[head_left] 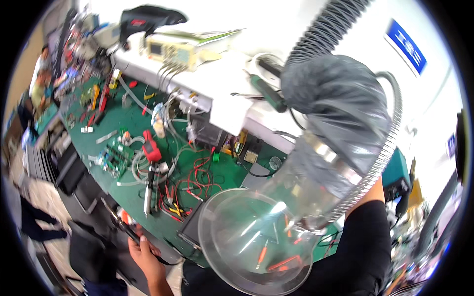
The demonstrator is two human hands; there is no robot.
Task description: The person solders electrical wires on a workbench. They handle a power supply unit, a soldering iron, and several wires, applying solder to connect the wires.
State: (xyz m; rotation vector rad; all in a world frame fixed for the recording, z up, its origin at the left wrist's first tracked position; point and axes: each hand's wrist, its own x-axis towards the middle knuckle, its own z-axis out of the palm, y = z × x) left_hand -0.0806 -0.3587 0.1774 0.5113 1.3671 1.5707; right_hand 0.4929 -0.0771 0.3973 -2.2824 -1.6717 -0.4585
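My left hand [148, 257] is closed around the black handle of a corded tool [129, 231] with a shiny metal front part, held off the bench's near edge at the lower left. The tool's exact kind is unclear. My right arm, in a black sleeve, reaches up behind a clear fume extractor hood [232, 269]. Only bare skin near the wrist of my right hand [373, 192] shows; its fingers are hidden behind the hood's grey wrapped neck [335, 93] and metal hose. Through the clear hood, an orange-handled screwdriver [262, 255] and red-orange pliers-like tool [285, 264] are visible.
A green bench mat [118, 177] carries a circuit board [117, 159], a red tool [151, 147], red test leads [200, 172] and tangled tubing. An oscilloscope [170, 52] stands on the white shelf. A black chair [91, 251] is at the lower left. People are farther left.
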